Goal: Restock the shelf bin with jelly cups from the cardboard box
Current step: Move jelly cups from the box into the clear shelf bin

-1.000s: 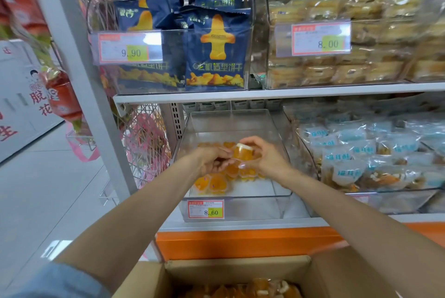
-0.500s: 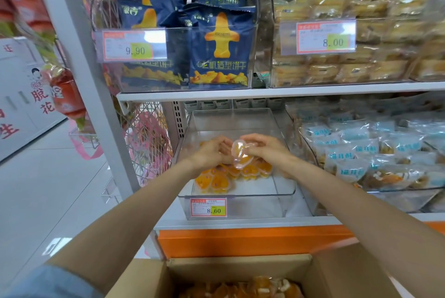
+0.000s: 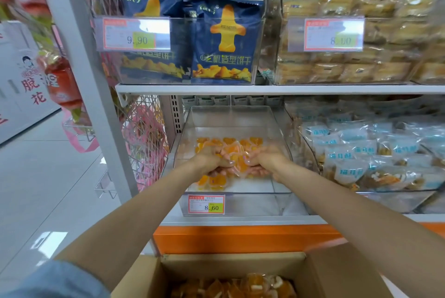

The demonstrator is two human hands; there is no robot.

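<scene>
**A:** Though a thin layer of jelly cups (image 3: 216, 181) lies in the shelf bin (image 3: 252, 203), is it nearly full?

**B:** Hardly, I'd judge. The left hand (image 3: 212, 160) and right hand (image 3: 265, 160) meet inside it, fingers curled round a handful of cups (image 3: 237, 158) above that layer. The bin's right front corner is bare, and the cardboard box (image 3: 216, 266) below still holds plenty.

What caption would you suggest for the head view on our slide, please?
Left hand and right hand hold jelly cups together inside the clear shelf bin, above an open cardboard box.
</scene>
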